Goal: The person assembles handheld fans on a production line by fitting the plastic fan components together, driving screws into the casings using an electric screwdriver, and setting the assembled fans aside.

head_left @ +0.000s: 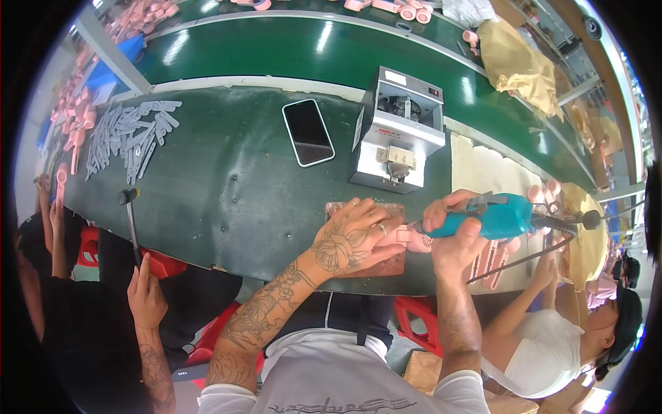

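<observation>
My left hand (pixel 355 238), fingers curled, presses a pink plastic part (pixel 415 239) down on a worn reddish block (pixel 376 268) at the table's near side. The part's round, slotted end sticks out to the right of my fingers. A teal electric screwdriver (pixel 495 217) lies level in my right hand (pixel 456 241), which is closed around its front. Its tip points left at the pink part; my fingers hide whether they touch. A cord runs off its back end to the right.
A grey metal machine (pixel 396 131) and a phone (pixel 308 133) occupy the green table. Grey strips (pixel 131 134) are heaped left, near another person's hand (pixel 147 293) holding a hammer (pixel 132 222). Pink pieces (pixel 491 264) lie right, beside another worker (pixel 552 345). Behind runs a green conveyor (pixel 248 52).
</observation>
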`<state>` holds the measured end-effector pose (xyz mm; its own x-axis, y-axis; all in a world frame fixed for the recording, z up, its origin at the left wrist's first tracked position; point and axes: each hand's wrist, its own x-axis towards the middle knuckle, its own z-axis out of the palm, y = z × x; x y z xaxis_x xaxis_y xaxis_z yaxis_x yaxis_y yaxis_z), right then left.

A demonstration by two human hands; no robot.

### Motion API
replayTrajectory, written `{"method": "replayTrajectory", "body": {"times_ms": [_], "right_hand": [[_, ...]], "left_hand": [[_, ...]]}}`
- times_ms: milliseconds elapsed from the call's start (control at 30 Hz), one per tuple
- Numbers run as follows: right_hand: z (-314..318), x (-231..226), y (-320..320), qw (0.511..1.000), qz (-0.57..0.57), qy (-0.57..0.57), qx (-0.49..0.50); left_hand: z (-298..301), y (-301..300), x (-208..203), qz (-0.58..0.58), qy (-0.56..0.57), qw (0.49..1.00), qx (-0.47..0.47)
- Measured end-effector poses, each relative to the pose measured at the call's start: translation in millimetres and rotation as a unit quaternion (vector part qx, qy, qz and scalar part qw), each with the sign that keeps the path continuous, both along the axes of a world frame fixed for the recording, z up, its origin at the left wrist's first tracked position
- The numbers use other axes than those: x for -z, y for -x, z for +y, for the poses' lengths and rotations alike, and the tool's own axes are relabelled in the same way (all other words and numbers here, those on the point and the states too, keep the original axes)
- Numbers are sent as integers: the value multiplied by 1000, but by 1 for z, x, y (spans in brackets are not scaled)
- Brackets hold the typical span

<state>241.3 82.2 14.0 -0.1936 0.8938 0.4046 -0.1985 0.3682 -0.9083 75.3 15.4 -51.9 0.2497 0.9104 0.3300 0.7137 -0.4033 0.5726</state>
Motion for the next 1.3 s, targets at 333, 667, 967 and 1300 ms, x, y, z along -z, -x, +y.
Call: {"method": "replayTrajectory", "body": {"times_ms": [333,667,967,1300], "right_hand": [[2,15,5,1000,1,7,-6],[8,4,7,998,-36,46,-3],[52,2,62,994,58,-88,-30],[45,2,56,999,28,-9,-24]], "left_hand": [[1,-2,-6,30,-11,999,4],[1,0,-5,47,-27,999,1],[-2,2,-10,19,-3,1000,-10],[-3,-1,-6,-10,-19,1000,-18]]}}
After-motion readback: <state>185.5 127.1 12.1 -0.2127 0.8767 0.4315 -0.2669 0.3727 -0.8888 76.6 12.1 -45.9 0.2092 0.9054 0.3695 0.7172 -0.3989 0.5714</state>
